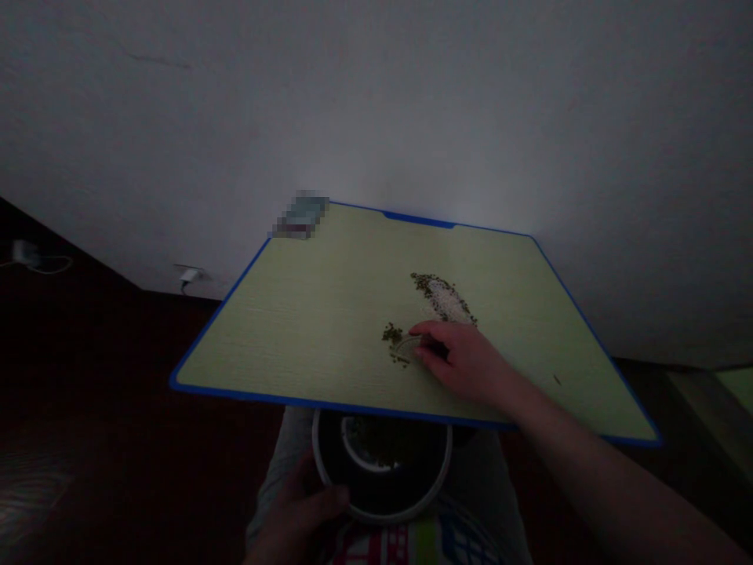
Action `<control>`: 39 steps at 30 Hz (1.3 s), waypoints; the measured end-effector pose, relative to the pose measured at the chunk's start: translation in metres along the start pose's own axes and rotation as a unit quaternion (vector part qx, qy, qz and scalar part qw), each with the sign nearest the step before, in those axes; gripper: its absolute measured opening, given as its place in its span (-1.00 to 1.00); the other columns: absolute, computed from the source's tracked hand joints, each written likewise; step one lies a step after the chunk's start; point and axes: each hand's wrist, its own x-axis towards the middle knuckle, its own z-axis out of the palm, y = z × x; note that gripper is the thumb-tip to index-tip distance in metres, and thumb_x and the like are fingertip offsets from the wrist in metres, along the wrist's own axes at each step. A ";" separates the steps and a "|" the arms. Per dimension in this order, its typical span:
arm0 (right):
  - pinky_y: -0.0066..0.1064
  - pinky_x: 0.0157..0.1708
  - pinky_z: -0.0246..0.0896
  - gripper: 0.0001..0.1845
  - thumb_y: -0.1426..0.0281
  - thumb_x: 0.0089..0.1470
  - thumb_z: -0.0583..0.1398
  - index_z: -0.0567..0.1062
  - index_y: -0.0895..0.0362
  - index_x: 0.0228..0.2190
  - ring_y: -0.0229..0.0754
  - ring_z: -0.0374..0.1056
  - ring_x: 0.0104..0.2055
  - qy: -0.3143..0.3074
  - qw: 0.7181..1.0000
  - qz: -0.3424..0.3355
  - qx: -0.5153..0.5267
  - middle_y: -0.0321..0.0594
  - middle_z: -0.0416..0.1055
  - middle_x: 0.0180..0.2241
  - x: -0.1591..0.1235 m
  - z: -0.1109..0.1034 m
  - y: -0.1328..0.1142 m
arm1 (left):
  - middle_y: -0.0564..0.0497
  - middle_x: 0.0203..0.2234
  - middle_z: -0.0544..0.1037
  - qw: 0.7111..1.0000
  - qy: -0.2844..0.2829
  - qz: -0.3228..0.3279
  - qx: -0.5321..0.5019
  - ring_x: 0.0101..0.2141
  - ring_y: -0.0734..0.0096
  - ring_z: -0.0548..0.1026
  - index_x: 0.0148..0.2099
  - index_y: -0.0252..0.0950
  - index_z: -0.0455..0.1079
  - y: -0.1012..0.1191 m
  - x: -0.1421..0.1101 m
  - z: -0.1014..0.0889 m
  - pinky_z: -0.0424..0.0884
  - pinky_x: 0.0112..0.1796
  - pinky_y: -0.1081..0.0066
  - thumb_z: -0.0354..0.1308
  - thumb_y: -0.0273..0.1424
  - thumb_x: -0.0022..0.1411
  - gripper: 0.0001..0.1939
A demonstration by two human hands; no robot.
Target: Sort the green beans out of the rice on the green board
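Observation:
My right hand [464, 357] rests on a pale green table [306, 314] with a blue edge, fingers curled and pressed together beside a small pile of green beans [393, 339]. A longer heap of white rice mixed with green beans [444, 297] lies just beyond the hand. Below the table's near edge, my left hand [300, 510] grips the rim of a dark round bowl with a white rim [382, 467] on my lap. The bowl holds some green beans; its far part is hidden by the table.
A grey wall rises behind the table. A small blurred box [300, 216] sits at the table's far left corner. On the dark floor to the left lie a white plug and cable [189, 276] and another white charger [27, 255].

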 end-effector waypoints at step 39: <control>-0.34 -0.16 0.20 -0.68 0.47 0.21 0.04 0.47 0.15 -0.06 -0.14 0.39 -0.18 -0.068 0.983 -0.173 0.012 -0.11 0.53 -0.22 0.028 0.036 -0.064 | -0.16 -0.14 0.67 0.999 0.045 0.007 -0.008 -0.09 -0.08 0.57 0.19 -0.19 0.28 0.015 -0.016 0.004 0.46 -0.05 0.11 0.39 -0.60 -0.20 -0.15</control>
